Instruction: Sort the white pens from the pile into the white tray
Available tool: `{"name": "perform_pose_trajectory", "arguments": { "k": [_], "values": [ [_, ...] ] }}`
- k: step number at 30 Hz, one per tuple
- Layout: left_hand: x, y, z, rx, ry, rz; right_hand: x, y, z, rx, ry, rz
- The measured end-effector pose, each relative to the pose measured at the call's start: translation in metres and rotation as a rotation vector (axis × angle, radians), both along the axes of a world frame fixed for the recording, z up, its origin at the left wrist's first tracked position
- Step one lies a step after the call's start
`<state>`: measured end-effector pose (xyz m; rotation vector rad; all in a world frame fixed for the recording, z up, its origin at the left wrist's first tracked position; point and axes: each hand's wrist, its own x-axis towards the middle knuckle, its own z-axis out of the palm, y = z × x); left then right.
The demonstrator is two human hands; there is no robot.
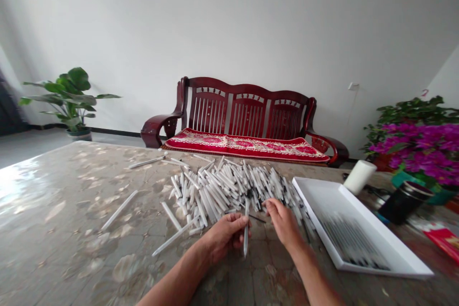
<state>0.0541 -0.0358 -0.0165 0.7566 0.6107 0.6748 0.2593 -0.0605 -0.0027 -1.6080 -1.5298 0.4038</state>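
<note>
My left hand (231,232) is closed around a translucent pen (245,239), held upright with its pointed end down. My right hand (283,220) is a little to the right, thumb and fingers pinched together; what they hold, if anything, I cannot make out. Just beyond both hands spreads a large heap of white translucent pen barrels (215,191), with dark parts among them. A thin dark stick (258,219) lies between the hands. To the right, a white tray (344,265) holds a row of pens with dark ends (353,241).
Loose pen barrels (120,210) lie left of the heap. Beyond the tray are a white roll (359,177), a black cup (405,203), purple flowers (423,153) and a red packet (444,241). A wooden bench (247,110) stands behind the table (89,267).
</note>
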Motion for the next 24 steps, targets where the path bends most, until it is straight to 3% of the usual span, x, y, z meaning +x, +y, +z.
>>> {"name": "perform_pose_trajectory", "arguments": {
  "k": [3, 5, 10, 15, 20, 24],
  "values": [
    [0.002, 0.006, -0.001, -0.017, -0.014, 0.194, 0.033, -0.009, 0.011, 0.002, -0.368, -0.312],
    [0.002, 0.011, -0.002, -0.03, -0.038, 0.298, 0.052, -0.015, 0.015, -0.069, -0.548, -0.415],
    [0.001, 0.018, -0.002, -0.024, -0.109, 0.468, 0.07, -0.023, 0.007, -0.296, -0.724, -0.388],
    [0.0, 0.016, -0.001, -0.045, -0.102, 0.502, 0.072, -0.022, -0.007, -0.294, -0.801, -0.375],
    [0.002, 0.014, -0.003, -0.037, -0.108, 0.527, 0.061, -0.017, -0.001, -0.195, -0.645, -0.397],
    [0.004, 0.013, -0.003, -0.001, -0.095, 0.541, 0.029, -0.011, 0.003, 0.042, -0.261, -0.092]
  ]
}}
